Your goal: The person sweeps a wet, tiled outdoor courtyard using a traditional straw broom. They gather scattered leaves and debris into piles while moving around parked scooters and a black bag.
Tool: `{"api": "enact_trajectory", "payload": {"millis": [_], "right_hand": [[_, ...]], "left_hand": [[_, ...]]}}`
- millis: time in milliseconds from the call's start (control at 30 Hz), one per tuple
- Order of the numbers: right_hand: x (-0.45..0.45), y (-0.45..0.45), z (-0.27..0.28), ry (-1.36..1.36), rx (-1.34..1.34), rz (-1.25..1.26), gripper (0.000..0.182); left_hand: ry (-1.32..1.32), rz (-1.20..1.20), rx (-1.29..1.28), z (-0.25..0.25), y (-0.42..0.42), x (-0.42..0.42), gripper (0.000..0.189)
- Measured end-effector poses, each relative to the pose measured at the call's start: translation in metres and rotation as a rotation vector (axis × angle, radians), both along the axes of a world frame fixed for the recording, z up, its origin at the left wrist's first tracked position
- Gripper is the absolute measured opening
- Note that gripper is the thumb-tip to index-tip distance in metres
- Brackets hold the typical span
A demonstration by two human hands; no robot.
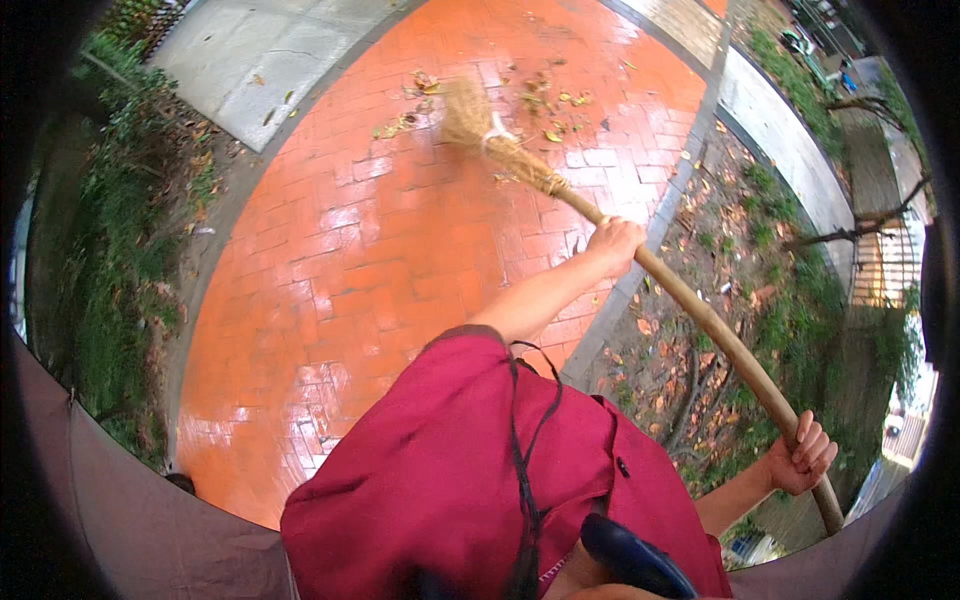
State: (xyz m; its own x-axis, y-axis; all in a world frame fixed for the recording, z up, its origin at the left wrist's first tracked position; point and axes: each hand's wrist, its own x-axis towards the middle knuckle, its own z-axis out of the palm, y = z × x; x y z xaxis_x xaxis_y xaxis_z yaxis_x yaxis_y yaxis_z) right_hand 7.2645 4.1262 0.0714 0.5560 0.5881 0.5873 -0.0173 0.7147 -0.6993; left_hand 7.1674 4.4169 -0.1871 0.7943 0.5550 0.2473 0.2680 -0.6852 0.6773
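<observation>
A long-handled straw broom (705, 315) runs slantwise across the view, and both my hands are closed around its wooden handle. My left hand (616, 246) grips it partway along, nearer the bristles. Close to the handle's far end at the lower right, my right hand (804, 454) is wrapped around it. The blurred bristles (466, 112) are over wet orange brick paving (375, 247). Fallen leaves (551, 112) lie scattered on both sides of the bristle head.
Soil with dry leaves and plants (690, 330) borders the paving on the right, beyond a grey stone edge (664, 217). Green shrubs (124, 225) grow along the left side. A wet concrete slab (277, 52) lies at the upper left, and bare branches (855, 234) reach in at the right.
</observation>
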Motion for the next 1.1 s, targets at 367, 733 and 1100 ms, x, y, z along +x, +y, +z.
{"api": "enact_trajectory", "payload": {"millis": [367, 733, 1100], "right_hand": [[-0.108, 0.233, -0.154, 0.488, -0.319, 0.585, 0.016], [-0.056, 0.280, -0.051, 0.233, -0.289, 0.337, 0.027], [-0.056, 0.288, -0.014, -0.111, -0.068, -0.056, 0.028]], "left_hand": [[0.516, 0.731, -0.078, -0.130, 0.008, -0.355, 0.018], [0.073, 0.592, -0.152, -0.124, 0.113, -0.188, 0.006], [0.012, -0.021, 0.006, -0.011, 0.297, -0.026, 0.007]]}}
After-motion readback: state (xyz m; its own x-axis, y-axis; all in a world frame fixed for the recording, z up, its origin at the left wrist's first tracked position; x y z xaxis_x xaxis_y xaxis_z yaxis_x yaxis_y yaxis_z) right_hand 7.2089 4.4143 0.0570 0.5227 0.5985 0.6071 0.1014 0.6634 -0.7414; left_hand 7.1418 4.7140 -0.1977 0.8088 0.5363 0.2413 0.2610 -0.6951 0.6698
